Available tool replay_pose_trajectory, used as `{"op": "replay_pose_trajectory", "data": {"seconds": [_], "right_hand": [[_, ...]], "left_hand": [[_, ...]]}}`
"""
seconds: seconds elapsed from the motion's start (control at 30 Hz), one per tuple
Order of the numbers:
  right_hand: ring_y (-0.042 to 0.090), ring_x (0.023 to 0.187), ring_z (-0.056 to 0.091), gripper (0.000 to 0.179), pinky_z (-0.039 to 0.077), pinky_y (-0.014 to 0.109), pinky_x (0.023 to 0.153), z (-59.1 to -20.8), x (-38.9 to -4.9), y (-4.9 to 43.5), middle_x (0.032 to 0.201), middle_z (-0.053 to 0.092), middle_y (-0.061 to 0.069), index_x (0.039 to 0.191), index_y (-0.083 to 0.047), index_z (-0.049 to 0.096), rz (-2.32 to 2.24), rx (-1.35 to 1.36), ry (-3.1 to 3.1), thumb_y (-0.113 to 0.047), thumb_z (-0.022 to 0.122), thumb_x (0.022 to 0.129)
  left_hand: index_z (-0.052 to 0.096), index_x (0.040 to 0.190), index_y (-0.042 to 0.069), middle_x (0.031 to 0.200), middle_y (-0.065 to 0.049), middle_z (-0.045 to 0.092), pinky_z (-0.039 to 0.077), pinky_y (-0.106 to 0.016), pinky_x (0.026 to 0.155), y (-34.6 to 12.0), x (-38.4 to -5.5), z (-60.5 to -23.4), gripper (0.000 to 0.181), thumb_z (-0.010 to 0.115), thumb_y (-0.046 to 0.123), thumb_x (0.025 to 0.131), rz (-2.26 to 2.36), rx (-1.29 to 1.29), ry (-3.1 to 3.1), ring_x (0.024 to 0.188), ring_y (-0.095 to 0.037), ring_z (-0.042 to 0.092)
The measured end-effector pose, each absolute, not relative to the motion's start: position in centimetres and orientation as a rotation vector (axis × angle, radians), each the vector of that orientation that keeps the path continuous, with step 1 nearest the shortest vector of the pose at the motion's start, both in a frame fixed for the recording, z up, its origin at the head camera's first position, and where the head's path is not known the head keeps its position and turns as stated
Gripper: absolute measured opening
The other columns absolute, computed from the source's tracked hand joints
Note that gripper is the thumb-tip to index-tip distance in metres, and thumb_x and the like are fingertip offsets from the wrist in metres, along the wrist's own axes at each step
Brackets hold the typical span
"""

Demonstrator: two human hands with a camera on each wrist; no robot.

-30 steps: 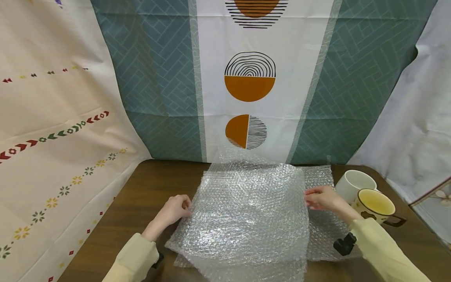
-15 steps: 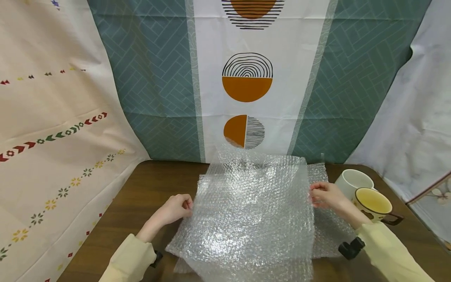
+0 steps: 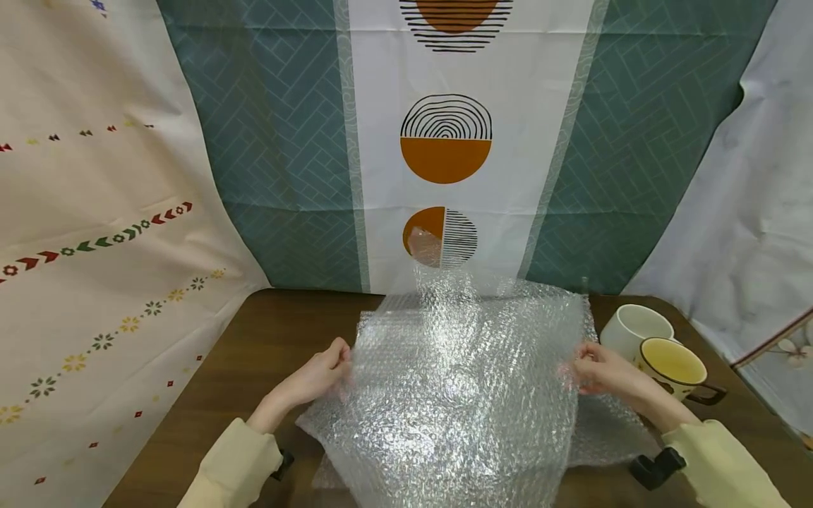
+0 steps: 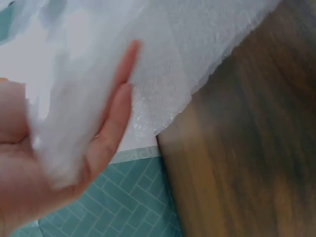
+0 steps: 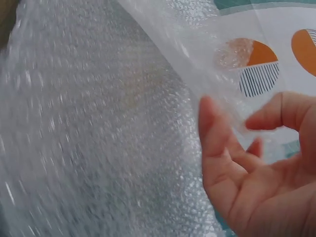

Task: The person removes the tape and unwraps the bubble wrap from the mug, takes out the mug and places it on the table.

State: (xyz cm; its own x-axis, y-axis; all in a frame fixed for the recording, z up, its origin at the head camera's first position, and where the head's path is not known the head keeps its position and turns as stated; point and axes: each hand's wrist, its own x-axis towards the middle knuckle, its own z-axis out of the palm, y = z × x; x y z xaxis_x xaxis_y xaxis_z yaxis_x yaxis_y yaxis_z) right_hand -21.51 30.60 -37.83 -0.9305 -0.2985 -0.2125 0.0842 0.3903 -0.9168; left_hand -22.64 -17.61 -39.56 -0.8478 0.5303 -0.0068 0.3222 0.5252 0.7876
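A large clear sheet of bubble wrap [image 3: 470, 402] is spread between the two hands, its far end lifted in front of the backdrop. The left hand [image 3: 320, 372] holds its left edge; in the left wrist view the film [image 4: 69, 123] passes between thumb and fingers, slightly blurred. At the right edge, the right hand [image 3: 603, 370] grips the wrap with thumb and bent fingers. In the right wrist view the sheet's edge [image 5: 197, 84] runs up between that thumb and those fingers. Another layer of bubble wrap [image 3: 612, 430] lies beneath on the table, showing at the right.
On the right, a white mug [image 3: 617, 337] stands behind a yellow mug [image 3: 654, 379] with a brown handle, close to the right forearm. The dark wooden table [image 3: 267, 346] meets a patterned cloth backdrop [image 3: 292, 240] at the back. More cloth hangs on both sides.
The right hand has shifted right and slightly toward the body, drawing the sheet's right edge with it. The left hand has moved little. The sheet's far end has shifted and risen slightly.
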Motion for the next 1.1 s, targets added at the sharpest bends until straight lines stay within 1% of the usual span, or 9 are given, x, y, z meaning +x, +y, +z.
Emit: {"op": "replay_pose_trajectory", "data": {"seconds": [0.07, 0.17, 0.27, 0.5, 0.57, 0.67, 0.83, 0.97, 1.1], "right_hand": [[0.022, 0.084, 0.056, 0.035, 0.049, 0.038, 0.071, -37.9, -21.4, 31.2, 0.095, 0.052, 0.013, 0.108, 0.01, 0.029, -1.54, -0.229, 2.252, -0.012, 0.049, 0.09], [0.024, 0.086, 0.057, 0.044, 0.048, 0.038, 0.073, -38.0, -21.5, 32.1, 0.099, 0.055, 0.015, 0.116, 0.014, 0.021, -1.524, -0.274, 2.152, -0.011, 0.048, 0.091], [0.025, 0.087, 0.058, 0.043, 0.049, 0.037, 0.073, -38.3, -21.5, 32.8, 0.098, 0.058, 0.014, 0.116, 0.015, 0.019, -1.556, -0.287, 2.062, -0.009, 0.045, 0.092], [0.025, 0.088, 0.06, 0.05, 0.049, 0.037, 0.075, -38.2, -22.2, 33.2, 0.101, 0.057, 0.018, 0.119, 0.024, 0.015, -1.618, -0.227, 2.141, -0.011, 0.042, 0.095], [0.025, 0.084, 0.06, 0.049, 0.05, 0.036, 0.071, -38.0, -22.7, 33.1, 0.099, 0.055, 0.02, 0.117, 0.025, 0.017, -1.573, -0.194, 2.263, -0.01, 0.044, 0.094], [0.028, 0.083, 0.059, 0.045, 0.051, 0.036, 0.068, -37.7, -23.5, 32.8, 0.099, 0.052, 0.025, 0.113, 0.025, 0.026, -1.454, -0.212, 2.479, -0.009, 0.046, 0.093], [0.035, 0.092, 0.054, 0.044, 0.05, 0.037, 0.071, -38.1, -25.0, 32.0, 0.106, 0.051, 0.028, 0.115, 0.019, 0.039, -1.291, -0.254, 2.675, -0.015, 0.053, 0.092], [0.036, 0.097, 0.052, 0.047, 0.048, 0.039, 0.075, -38.8, -26.1, 31.4, 0.11, 0.052, 0.027, 0.118, 0.017, 0.042, -1.276, -0.238, 2.654, -0.021, 0.054, 0.092], [0.037, 0.1, 0.051, 0.048, 0.047, 0.04, 0.077, -39.2, -27.0, 31.0, 0.113, 0.051, 0.028, 0.12, 0.017, 0.042, -1.277, -0.22, 2.64, -0.02, 0.054, 0.092]], "left_hand": [[0.035, 0.095, 0.003, 0.076, -0.006, 0.059, 0.038, -0.027, 0.044, -17.6, -22.9, -39.4, 0.008, 0.037, 0.01, 0.099, 1.229, 0.746, 2.562, 0.05, -0.017, 0.054], [0.038, 0.097, 0.004, 0.073, -0.004, 0.06, 0.041, -0.029, 0.044, -17.5, -23.3, -39.0, 0.008, 0.041, 0.011, 0.097, 1.228, 0.791, 2.618, 0.049, -0.016, 0.056], [0.04, 0.097, 0.005, 0.072, -0.002, 0.059, 0.043, -0.03, 0.045, -17.5, -23.5, -38.7, 0.005, 0.043, 0.009, 0.096, 1.217, 0.806, 2.663, 0.048, -0.015, 0.055], [0.041, 0.094, 0.008, 0.064, -0.002, 0.043, 0.036, -0.026, 0.045, -17.7, -24.1, -39.1, 0.004, 0.044, 0.008, 0.095, 1.211, 0.757, 2.65, 0.048, -0.012, 0.036], [0.04, 0.093, 0.009, 0.065, -0.002, 0.04, 0.034, -0.025, 0.046, -17.8, -24.3, -39.2, 0.005, 0.044, 0.008, 0.095, 1.224, 0.77, 2.614, 0.049, -0.011, 0.033], [0.041, 0.094, 0.009, 0.07, -0.003, 0.041, 0.034, -0.025, 0.048, -18.1, -24.8, -39.3, 0.005, 0.045, 0.006, 0.095, 1.239, 0.8, 2.568, 0.053, -0.011, 0.035], [0.045, 0.098, 0.006, 0.071, -0.003, 0.048, 0.036, -0.027, 0.05, -18.5, -25.6, -39.4, 0.004, 0.048, 0.007, 0.094, 1.225, 0.808, 2.552, 0.057, -0.013, 0.039], [0.048, 0.099, 0.004, 0.077, -0.005, 0.053, 0.042, -0.031, 0.056, -18.8, -25.8, -39.9, 0.008, 0.051, 0.008, 0.093, 1.21, 0.807, 2.558, 0.063, -0.016, 0.047], [0.05, 0.102, 0.002, 0.086, -0.008, 0.058, 0.046, -0.034, 0.061, -19.1, -25.7, -40.3, 0.013, 0.054, 0.009, 0.092, 1.203, 0.805, 2.558, 0.072, -0.019, 0.054]]}}
